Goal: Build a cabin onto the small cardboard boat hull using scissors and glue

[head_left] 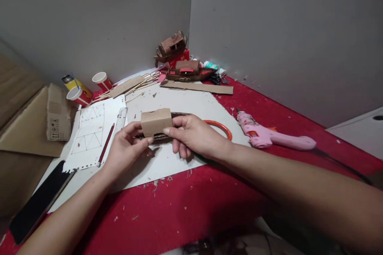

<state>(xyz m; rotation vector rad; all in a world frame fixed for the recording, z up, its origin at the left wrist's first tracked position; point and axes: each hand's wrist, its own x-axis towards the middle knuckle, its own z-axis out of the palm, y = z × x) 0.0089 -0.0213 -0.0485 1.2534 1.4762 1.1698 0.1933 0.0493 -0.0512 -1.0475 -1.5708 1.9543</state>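
Note:
A bent piece of brown cardboard (155, 121) is between my two hands, above the white board (179, 167). My left hand (128, 143) grips its left end, with the thumb at the lower edge. On the right end, the thumb and fingers of my right hand (196, 133) are closed. A dark, narrow piece shows under and behind the cardboard, but my fingers cover most of it and I cannot make out its full shape. An orange loop-shaped handle (226, 129) lies just beyond my right hand, partly hidden by it.
A pink glue gun (278, 135) lies on the red tabletop (179, 207) at right. Model boats (191, 72), a cardboard strip (200, 87) and sticks stand or lie behind. At left are paper cups (103, 81), a drawing (89, 127), a pencil (106, 145), a phone (38, 199) and a carton (26, 139).

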